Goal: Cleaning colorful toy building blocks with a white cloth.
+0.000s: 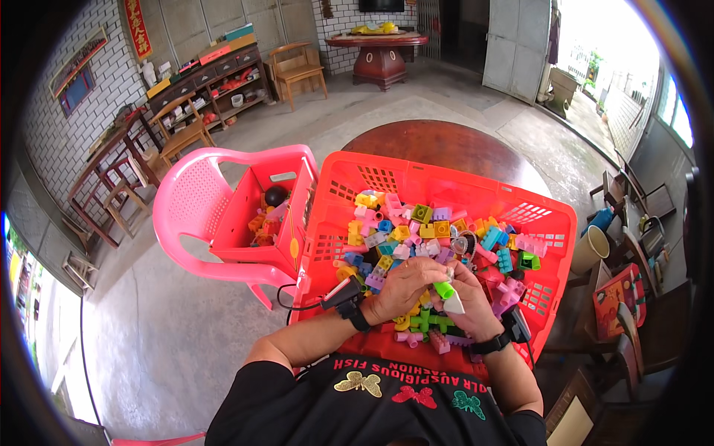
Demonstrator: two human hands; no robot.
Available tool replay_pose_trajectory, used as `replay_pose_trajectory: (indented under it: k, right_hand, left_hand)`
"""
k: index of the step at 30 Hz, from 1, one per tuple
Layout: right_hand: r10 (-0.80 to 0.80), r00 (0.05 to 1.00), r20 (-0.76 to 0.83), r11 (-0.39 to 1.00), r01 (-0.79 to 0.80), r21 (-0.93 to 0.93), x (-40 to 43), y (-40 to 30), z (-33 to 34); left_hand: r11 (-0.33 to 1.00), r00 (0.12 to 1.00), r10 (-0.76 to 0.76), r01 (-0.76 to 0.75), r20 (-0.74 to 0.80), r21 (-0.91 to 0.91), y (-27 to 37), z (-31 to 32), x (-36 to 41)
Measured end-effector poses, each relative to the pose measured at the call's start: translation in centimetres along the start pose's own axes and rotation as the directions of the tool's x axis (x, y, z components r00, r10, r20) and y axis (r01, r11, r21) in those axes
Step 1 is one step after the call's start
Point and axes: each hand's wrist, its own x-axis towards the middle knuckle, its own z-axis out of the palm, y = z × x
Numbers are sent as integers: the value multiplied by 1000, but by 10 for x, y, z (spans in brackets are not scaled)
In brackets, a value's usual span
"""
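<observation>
Over a red plastic basket [429,170] full of colourful toy building blocks [427,231], both hands meet. My right hand [464,292] has its fingers around a small item with a bright green tube-shaped part [444,290] and a white pointed part [454,304]. My left hand [410,284] touches the top of the same item with its fingertips; whether it grips it is hard to tell. Behind the hands, a silvery toy trinket [463,243] lies on the blocks. Green connector blocks [427,320] lie just below the hands.
At the left a pink plastic chair [192,195] holds a red box [245,214] with more toys and a black ball [276,195]. The basket rests by a round wooden table [435,136]. Wooden chairs and a cream bin [591,248] stand at the right.
</observation>
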Motion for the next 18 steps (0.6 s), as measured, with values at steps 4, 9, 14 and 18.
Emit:
replay_pose_trajectory:
  k: [4,9,14,18]
  right_hand:
    - [-32,991,-132,989,12,-147,0,-4,4]
    - [-385,903,-192,806,228,-546,4,-7,-6]
    - [-522,851,-53,448,221,-866,3,-3,-13]
    - [-460,876,145,194,259,-946,0,-5,5]
  left_hand:
    - [996,996,-86,85,31,18,6,-2,2]
    - [821,881,-459,470,114,-323,3,13,-3]
    - [353,667,-635,700,390,-621,-1,12,-7]
    - [352,623,-663,749,416,-561,-2,12,-9]
